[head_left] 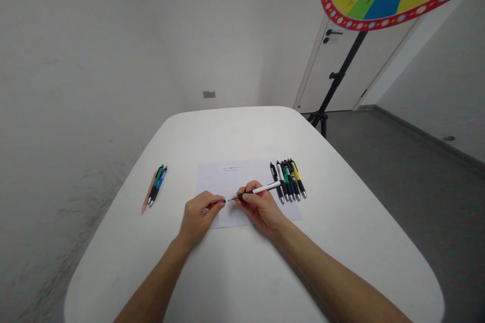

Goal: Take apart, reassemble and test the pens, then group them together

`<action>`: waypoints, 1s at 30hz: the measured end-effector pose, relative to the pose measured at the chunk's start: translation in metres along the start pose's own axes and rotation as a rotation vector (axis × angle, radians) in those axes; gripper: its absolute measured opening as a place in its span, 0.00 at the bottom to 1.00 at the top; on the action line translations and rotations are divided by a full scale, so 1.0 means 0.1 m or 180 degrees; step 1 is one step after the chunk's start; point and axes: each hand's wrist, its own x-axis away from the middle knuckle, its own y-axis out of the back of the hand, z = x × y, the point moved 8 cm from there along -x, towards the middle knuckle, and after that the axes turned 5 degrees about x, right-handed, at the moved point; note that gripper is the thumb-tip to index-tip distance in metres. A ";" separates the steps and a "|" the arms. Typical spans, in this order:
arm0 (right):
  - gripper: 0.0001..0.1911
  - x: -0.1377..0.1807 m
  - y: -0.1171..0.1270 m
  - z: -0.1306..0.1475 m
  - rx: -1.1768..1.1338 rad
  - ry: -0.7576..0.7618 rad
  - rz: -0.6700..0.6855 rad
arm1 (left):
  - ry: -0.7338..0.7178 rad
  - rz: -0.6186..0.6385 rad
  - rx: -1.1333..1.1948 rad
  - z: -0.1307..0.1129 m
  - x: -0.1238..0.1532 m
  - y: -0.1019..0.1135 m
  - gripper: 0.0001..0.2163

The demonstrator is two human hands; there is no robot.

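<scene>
The white pen (267, 187) is above a sheet of paper (212, 179), between the middle of the desk (235, 136) and its near edge. The fingers of the right hand (261, 209) close around its black grip, with the white barrel slanting up toward the desk's right edge. A thin, pale end points left. The fingers of the left hand (199, 213) pinch a tiny dark piece (223, 201) just beside that end; whether the two touch, I cannot tell.

The pen should be light and stiff. The white barrel is probably smooth and apt to turn in the fingers, so the black grip looks the surest hold. The thin end likely bends easily and is better left unpressed. The tiny piece could slip and roll, and its sides want a fingertip pinch.

Toward the desk's right edge, a row of pens (292, 181) lies partly over the paper, silver tips facing the near edge, a yellow one outermost. Close to the desk's left edge, a green pen (155, 185) and a blue pen (159, 185) lie beside a slim pinkish stick (148, 194).
</scene>
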 end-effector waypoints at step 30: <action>0.17 -0.03 0.12 -0.04 -0.0291 -0.0083 -0.0270 | 0.0616 -0.0207 -0.1346 0.30 -0.02 0.17 0.13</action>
